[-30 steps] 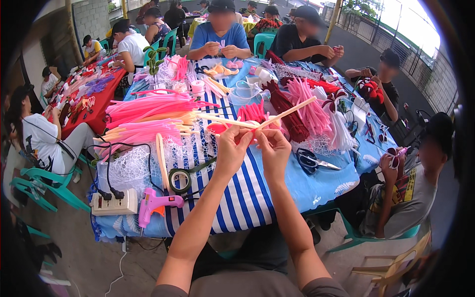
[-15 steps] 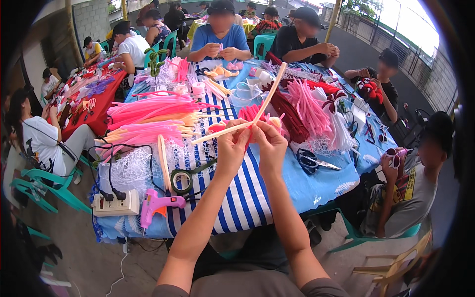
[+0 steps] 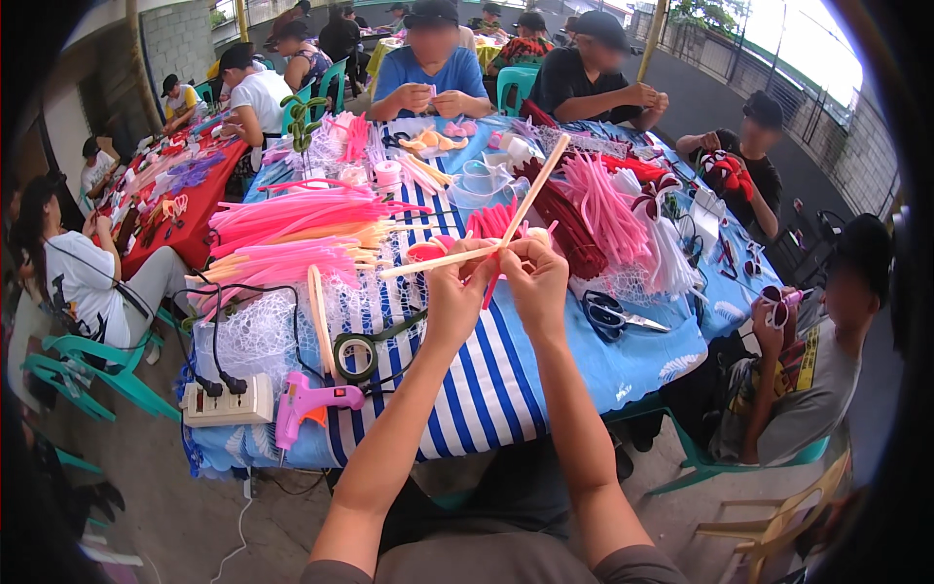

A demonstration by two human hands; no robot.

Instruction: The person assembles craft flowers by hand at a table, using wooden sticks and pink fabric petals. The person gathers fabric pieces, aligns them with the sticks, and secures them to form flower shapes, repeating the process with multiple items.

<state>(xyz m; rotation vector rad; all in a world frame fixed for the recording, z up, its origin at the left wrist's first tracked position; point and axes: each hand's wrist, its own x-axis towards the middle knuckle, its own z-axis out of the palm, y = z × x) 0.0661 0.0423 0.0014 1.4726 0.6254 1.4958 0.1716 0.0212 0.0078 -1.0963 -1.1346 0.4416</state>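
Cream pipe cleaners point(image 3: 535, 200) form a V over the middle of the table, one length pointing up and right, the other out to the left. I cannot tell whether it is one bent length or several. My left hand point(image 3: 457, 292) pinches them near the point of the V. Close beside it, my right hand point(image 3: 534, 284) is closed on the same spot with thumb and fingers. A thin pink-red strip point(image 3: 489, 290) shows between the two hands; whether it is held or lies behind them is unclear. The fingers partly hide the join.
Left of my hands lie pink pipe cleaners point(image 3: 292, 222), green tape point(image 3: 356, 356), a pink glue gun point(image 3: 309, 407) and a white power strip point(image 3: 233, 403) with cords. Scissors point(image 3: 623, 316) and more pink pipe cleaners point(image 3: 600, 204) are to the right. People sit around the table.
The upper cream length has tipped a little to the right and down. My right hand has shifted slightly right, while both hands keep their pinch.
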